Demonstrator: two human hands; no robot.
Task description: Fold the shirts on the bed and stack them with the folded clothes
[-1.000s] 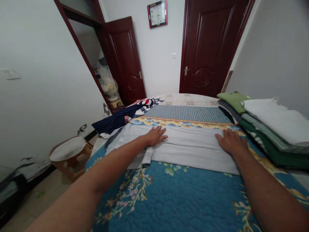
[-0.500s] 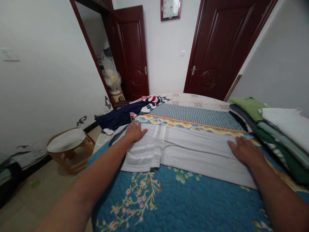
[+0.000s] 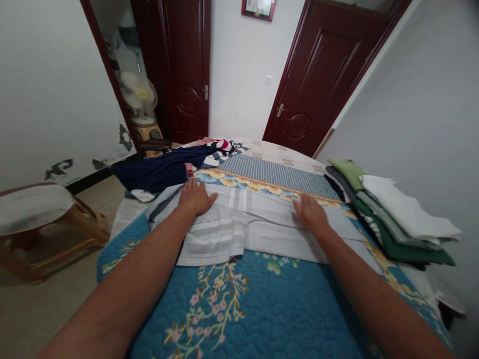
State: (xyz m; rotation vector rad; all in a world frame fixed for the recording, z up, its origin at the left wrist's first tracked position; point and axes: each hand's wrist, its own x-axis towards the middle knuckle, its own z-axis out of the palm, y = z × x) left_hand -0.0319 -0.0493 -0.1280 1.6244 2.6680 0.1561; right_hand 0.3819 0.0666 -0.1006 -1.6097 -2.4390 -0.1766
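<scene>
Grey striped garment lies flat across the blue floral quilt on the bed, lengthwise from left to right, its left end partly folded over in a looser flap. Left hand rests palm down on that left end, fingers spread flat, gripping nothing. Right hand presses palm down near the middle of the cloth, fingers extended, also holding nothing; both merely bear on the fabric.

Risk, as a judgement: the folded left flap sits unevenly, so any slide of the palms could drag the layers askew and set creases; the quilt's padded surface may let the cloth bunch under pressure.

Surroundings: a pile of dark blue and striped clothes lies just beyond the left hand, close enough to snag or mix with the garment's end. A stack of folded clothes, green and white, sits at the right edge of the bed, near the garment's right end, limiting room there. A wooden stool stands on the floor at left; a fan stands beside the dark doors.
</scene>
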